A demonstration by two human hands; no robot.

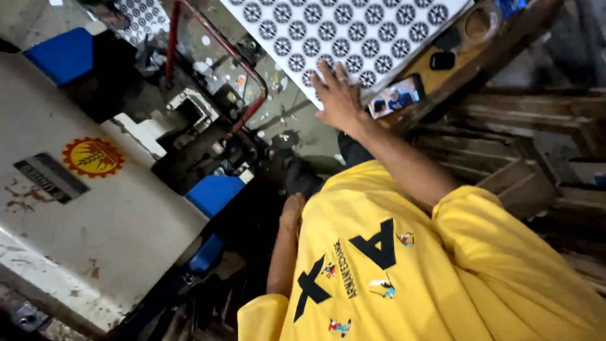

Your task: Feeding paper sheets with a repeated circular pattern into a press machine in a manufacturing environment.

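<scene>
My right hand (339,96) lies flat, fingers spread, on the lower edge of a white sheet punched with rows of round black patterns (353,25). It grips nothing. My left hand (292,213) hangs low in front of my yellow shirt, close to the dark gap beside the machine. Its fingers are hidden in shadow, so I cannot tell whether it holds anything.
A grey press machine (95,215) with a round red-and-yellow emblem fills the left, with blue parts (214,192) and a bent red bar (218,44). A lit phone (398,96) and a small dark object (442,60) lie on the wooden bench (454,82). Wooden slats (524,170) are stacked on the right.
</scene>
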